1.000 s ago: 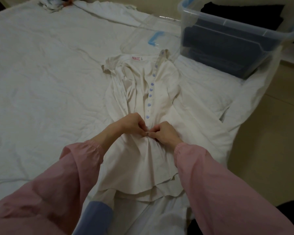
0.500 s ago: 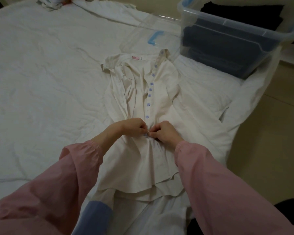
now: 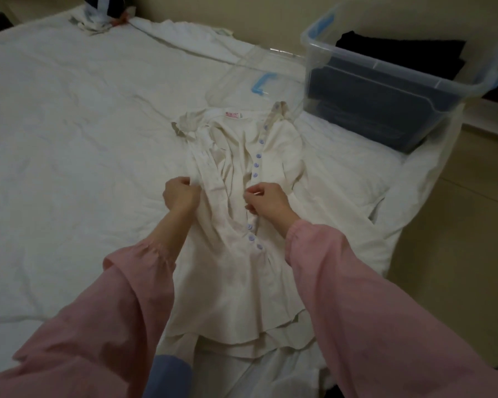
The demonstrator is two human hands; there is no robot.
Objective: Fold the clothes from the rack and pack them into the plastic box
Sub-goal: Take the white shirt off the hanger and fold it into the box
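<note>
Flat on the bed (image 3: 55, 139), the cream blouse (image 3: 242, 268) is pinched mid-body by both hands, left hand (image 3: 181, 193) and right hand (image 3: 266, 201).

Single head-worn wide-angle view, facing forward and down, close over white-sheeted bed (image 3: 69, 168); clear plastic storage box (image 3: 342, 104) upper right.

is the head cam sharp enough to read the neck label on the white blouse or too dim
Head view: dim, yellowish light; the pink neck label on the blouse is too soft to read; wide-angle distortion skews the plastic box near the edge.
</note>
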